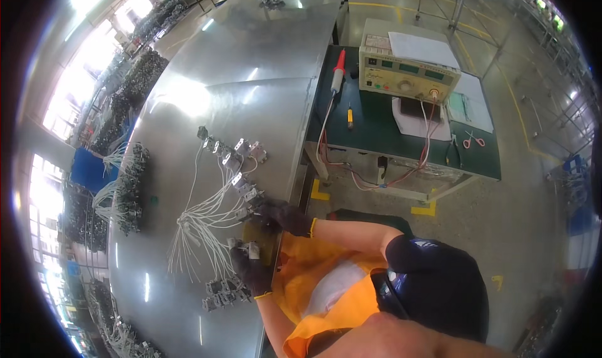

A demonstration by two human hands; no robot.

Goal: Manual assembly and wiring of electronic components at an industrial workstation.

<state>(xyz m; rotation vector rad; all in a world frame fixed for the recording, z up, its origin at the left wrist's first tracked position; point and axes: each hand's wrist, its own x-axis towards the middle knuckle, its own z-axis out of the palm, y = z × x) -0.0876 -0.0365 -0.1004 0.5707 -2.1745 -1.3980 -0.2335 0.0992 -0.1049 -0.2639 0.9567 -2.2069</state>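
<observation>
In the head view, the right hand (285,217), in a dark glove, is at the near end of a row of grey connectors (232,163) on the metal surface (251,51). The row lies to the hand's left and far side, its long axis slanting from the hand toward the far left. The right hand is the nearer of the two to it. Its fingers look curled, but I cannot tell whether they close on a connector.

The left hand (251,270), also gloved, is lower and nearer; it seems to pinch a small grey block (253,250) at its fingertips. White wires (200,223) fan out left of both hands, and a cluster (224,294) of grey parts lies just left and near of the left hand.

At the surface's left edge, a pile (130,195) of similar parts trails white wires toward a blue bin (91,170). Some wires hang over the bin; its inside cannot be made out.
</observation>
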